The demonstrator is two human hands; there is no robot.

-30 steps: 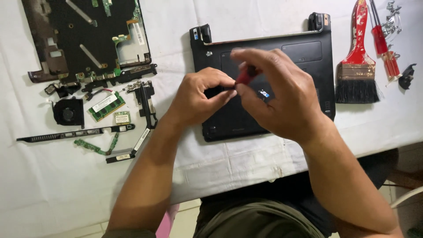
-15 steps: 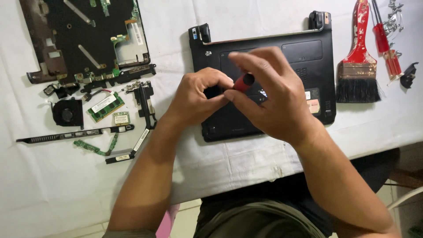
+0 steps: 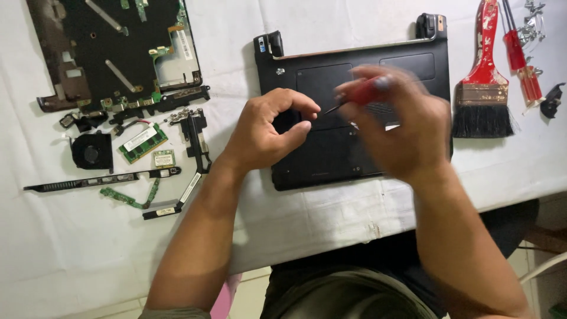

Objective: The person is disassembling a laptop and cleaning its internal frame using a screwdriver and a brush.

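Note:
A black laptop bottom case (image 3: 331, 159) lies on the white cloth-covered table (image 3: 71, 248). My left hand (image 3: 266, 130) rests on the case's left part, fingers curled with thumb and forefinger close together; what they pinch is too small to see. My right hand (image 3: 401, 127), blurred by motion, hovers over the middle of the case and grips a small red-handled screwdriver (image 3: 363, 93), its thin tip pointing left toward my left fingers.
A stripped laptop chassis with circuit board (image 3: 112, 53) lies at the top left. Below it are a fan (image 3: 91, 152), a green memory module (image 3: 142, 143), thin black strips and small boards. A red paintbrush (image 3: 483, 88) and red screwdrivers (image 3: 520, 53) lie at the right.
My right hand has pulled away to the right and up, separating from my left hand; the screwdriver now points sideways at my left fingers. My left hand stays on the case.

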